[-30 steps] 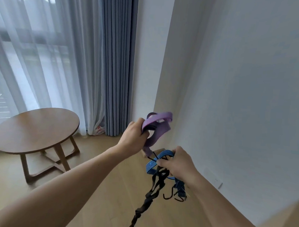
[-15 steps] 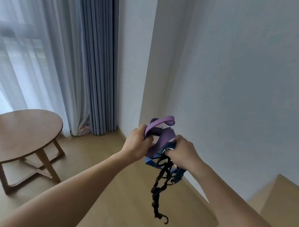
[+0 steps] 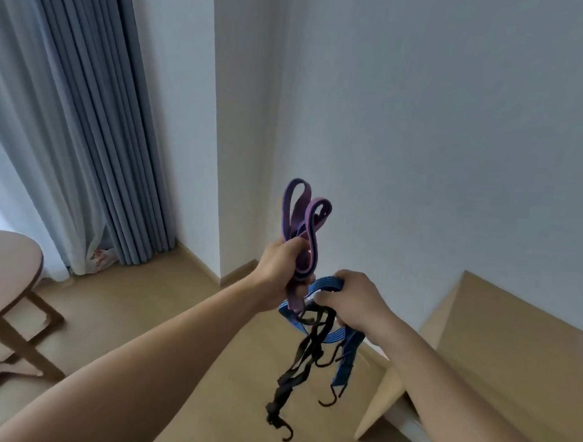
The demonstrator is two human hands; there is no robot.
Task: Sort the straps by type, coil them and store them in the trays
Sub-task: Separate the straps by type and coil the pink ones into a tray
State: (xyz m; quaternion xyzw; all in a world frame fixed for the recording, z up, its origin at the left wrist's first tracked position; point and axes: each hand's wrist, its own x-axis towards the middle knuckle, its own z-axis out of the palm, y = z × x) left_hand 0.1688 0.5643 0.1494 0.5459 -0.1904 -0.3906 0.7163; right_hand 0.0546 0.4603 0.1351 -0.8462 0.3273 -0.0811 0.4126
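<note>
My left hand [image 3: 282, 275] grips a folded purple flat strap [image 3: 306, 223] whose loops stick up above my fist. Just to its right and lower, my right hand [image 3: 353, 302] holds a bundle of hooked elastic cords: a blue cord [image 3: 327, 284] looping over my fingers and a black cord [image 3: 296, 374] hanging below with metal hooks at the ends. The two hands are close together in mid-air over the floor. No tray is in view.
A round wooden table [image 3: 7, 268] stands at the left edge. Grey curtains [image 3: 96, 138] hang at the back left. White walls form a corner ahead. A light wooden tabletop [image 3: 498, 357] fills the lower right, with wood floor between.
The view has swung right, so the round table slid to the left edge and the wooden top appeared. My hands rose slightly, and the purple loops now stand upright.
</note>
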